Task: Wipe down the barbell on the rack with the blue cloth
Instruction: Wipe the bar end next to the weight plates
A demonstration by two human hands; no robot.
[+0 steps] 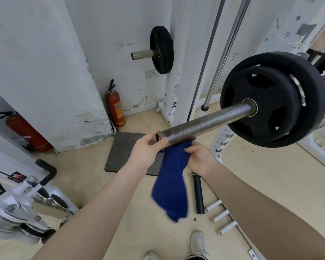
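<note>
I see the left hand [145, 152] at the very end of the barbell sleeve [204, 123], its fingers [160, 142] curled round the open tip and pinching it between thumb and forefinger; the right hand [200, 158] sits just beneath the sleeve, its fingers bunched into the blue cloth [174, 180] and gripping the upper part of it, though I cannot tell exactly how each finger lies inside the folds; the top of the cloth touches the underside of the sleeve close to the tip, and the rest hangs down loose between my two forearms, blurred at its lower edge. Further along, the sleeve runs up and to the right into two black weight plates [270, 102] stacked against each other, the smaller in front of the larger; beyond them the bar passes towards the white rack [221, 139] on the right. Under the hands a dark rubber mat [124, 147] lies on the pale floor [261, 175]; a short black tube [198, 194] lies on the floor near the cloth's hanging end. A red fire extinguisher [115, 107] stands in the corner by the white wall, a second one [29, 131] leans at far left; another black plate [161, 49] sits on a horizontal peg higher up.
</note>
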